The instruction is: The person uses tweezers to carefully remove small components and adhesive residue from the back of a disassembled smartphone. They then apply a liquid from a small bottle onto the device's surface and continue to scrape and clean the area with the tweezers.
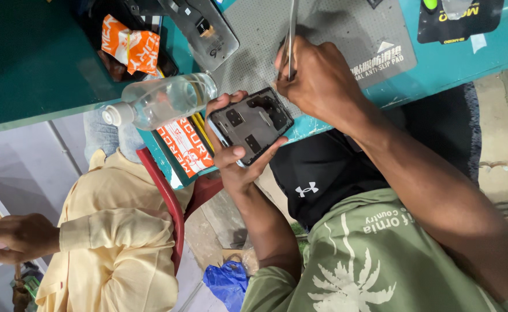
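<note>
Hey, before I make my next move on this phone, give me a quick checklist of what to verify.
1. Opened phone gripped firmly by left hand: ok.
2. Tweezers pinched in right hand: ok.
3. Tweezer tip placement on the phone: cannot tell, fingers hide it.
4. Phone resting on grey mat: not ok, held up at the bench edge.
5. Clear bottle capped: ok, though it lies close beside the phone.

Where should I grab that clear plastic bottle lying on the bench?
Grip the clear bottle around its wide middle, coming from above. It lies on its side, white cap past the bench edge, and the opened phone crowds its base end.
</note>
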